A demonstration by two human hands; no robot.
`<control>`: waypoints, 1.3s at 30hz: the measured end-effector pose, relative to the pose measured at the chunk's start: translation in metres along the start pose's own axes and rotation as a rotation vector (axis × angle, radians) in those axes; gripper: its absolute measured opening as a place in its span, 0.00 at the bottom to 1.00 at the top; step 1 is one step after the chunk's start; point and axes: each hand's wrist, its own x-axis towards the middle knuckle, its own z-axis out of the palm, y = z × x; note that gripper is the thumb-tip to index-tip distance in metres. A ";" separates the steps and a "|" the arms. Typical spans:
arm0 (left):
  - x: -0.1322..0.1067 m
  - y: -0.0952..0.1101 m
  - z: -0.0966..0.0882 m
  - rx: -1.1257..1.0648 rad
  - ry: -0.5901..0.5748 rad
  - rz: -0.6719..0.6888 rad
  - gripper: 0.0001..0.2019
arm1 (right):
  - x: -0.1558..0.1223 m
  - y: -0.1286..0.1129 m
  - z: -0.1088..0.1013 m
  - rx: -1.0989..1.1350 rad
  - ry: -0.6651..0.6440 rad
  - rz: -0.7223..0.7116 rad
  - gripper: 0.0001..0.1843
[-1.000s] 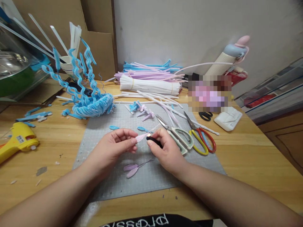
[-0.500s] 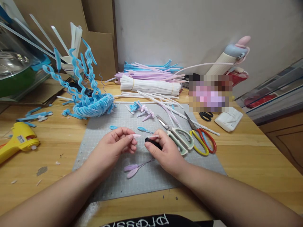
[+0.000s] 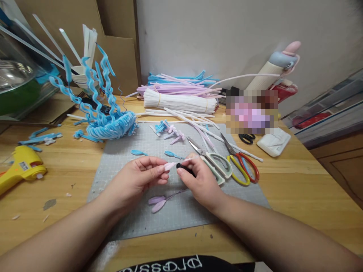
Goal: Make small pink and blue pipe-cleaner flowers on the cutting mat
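Note:
My left hand [image 3: 149,170] pinches a pale pink pipe-cleaner piece [image 3: 169,166], its tapered tip pointing right. A short gap away, my right hand [image 3: 200,175] is closed round a black rounded tool [image 3: 184,169] whose kind I cannot make out. Something thin and whitish pokes out above the right fingers, mostly hidden. Below the hands, two lilac petal-shaped pieces [image 3: 159,206] on twisted stems lie on the grey cutting mat [image 3: 127,223]. Beyond them are two blue petal-shaped pieces [image 3: 173,154]. Scissors with pale green handles [image 3: 217,166] lie close by my right hand.
Red-and-yellow-handled scissors [image 3: 241,168] lie farther right, near a white box [image 3: 274,142]. Bundled white pipe cleaners [image 3: 178,101] rest by the wall. A blue fuzzy basket [image 3: 113,126] with spiral stems stands back left, and a yellow glue gun [image 3: 24,166] at far left.
My left hand has shifted slightly right, and more of the pink piece shows beyond its fingertips. The black tool has moved a little right with my right hand.

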 end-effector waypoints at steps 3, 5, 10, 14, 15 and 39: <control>0.001 -0.001 0.000 -0.010 0.011 -0.028 0.11 | 0.001 0.001 -0.001 -0.015 -0.003 -0.024 0.09; 0.001 -0.002 -0.001 -0.019 0.000 -0.023 0.09 | 0.000 0.000 -0.002 -0.031 -0.012 -0.039 0.08; 0.002 -0.002 -0.001 -0.012 -0.008 -0.020 0.08 | -0.001 -0.001 -0.001 -0.050 -0.037 -0.036 0.08; 0.002 -0.002 -0.001 -0.020 -0.024 -0.023 0.08 | -0.001 -0.001 0.000 -0.030 -0.041 -0.048 0.07; 0.002 -0.003 0.000 -0.022 -0.025 -0.022 0.08 | -0.001 -0.001 0.000 -0.024 -0.042 -0.050 0.07; 0.001 -0.001 -0.003 -0.085 -0.047 -0.003 0.06 | 0.003 0.000 -0.003 0.171 0.069 0.028 0.09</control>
